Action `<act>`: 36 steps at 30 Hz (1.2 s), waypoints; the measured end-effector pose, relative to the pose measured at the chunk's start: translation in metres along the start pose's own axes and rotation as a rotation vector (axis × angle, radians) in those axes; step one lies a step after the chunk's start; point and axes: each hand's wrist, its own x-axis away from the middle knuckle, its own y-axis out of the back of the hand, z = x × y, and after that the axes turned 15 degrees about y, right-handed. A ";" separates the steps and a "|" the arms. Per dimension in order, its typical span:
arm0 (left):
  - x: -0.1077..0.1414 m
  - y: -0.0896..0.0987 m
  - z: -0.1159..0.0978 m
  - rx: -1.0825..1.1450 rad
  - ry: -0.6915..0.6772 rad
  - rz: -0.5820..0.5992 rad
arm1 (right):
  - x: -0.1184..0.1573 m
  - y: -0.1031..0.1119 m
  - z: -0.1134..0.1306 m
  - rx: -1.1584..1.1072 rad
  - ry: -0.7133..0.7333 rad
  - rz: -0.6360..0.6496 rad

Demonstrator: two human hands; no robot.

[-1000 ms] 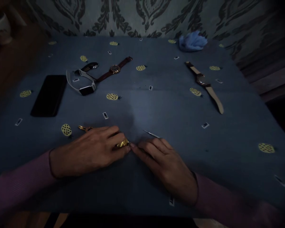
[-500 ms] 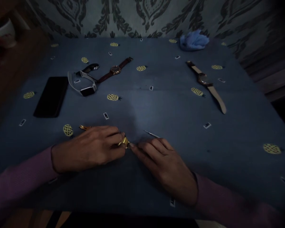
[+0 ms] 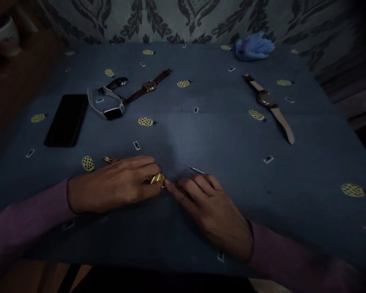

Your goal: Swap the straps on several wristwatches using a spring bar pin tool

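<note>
My left hand is closed on a gold metal watch band, its shiny links showing between thumb and fingers. A gold clasp-like end sticks out on the table behind that hand; most of the piece is hidden under it. My right hand rests just to the right, its fingers curled and one fingertip touching the band's right end. What it grips, if anything, is hidden. Against its far side is a thin pointed metal tool, tip toward the left; I cannot tell whether the fingers hold it.
Back left are a black phone, a smartwatch with a pale strap, a dark watch and a brown-strapped watch. Another strap watch lies at right. A crumpled blue cloth sits near the wall.
The gold band has turned in my left fingers, and its broad striped face now shows. My right fingertip stays at its end. The whole view has shifted slightly.
</note>
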 end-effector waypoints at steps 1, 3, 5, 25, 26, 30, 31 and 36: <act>0.000 0.001 0.000 -0.022 -0.024 0.023 | -0.001 0.001 0.000 0.006 0.006 0.006; -0.001 0.002 0.001 -0.057 -0.045 0.070 | -0.003 0.003 0.001 0.017 0.013 0.024; -0.001 0.002 0.002 -0.052 -0.036 0.084 | -0.005 0.004 0.001 0.033 0.012 0.036; 0.005 -0.004 0.001 -0.049 0.001 0.026 | -0.008 0.003 0.002 0.045 -0.008 0.061; 0.005 -0.005 0.001 -0.046 0.006 0.020 | -0.007 0.002 0.002 0.053 -0.012 0.061; 0.007 -0.008 0.002 -0.025 0.026 0.013 | -0.007 0.002 0.002 0.037 -0.027 0.059; 0.007 -0.008 0.002 -0.021 0.027 0.011 | -0.007 0.002 0.002 0.030 -0.028 0.051; 0.004 -0.005 -0.001 0.001 0.015 0.022 | -0.007 -0.001 0.001 -0.020 -0.052 -0.035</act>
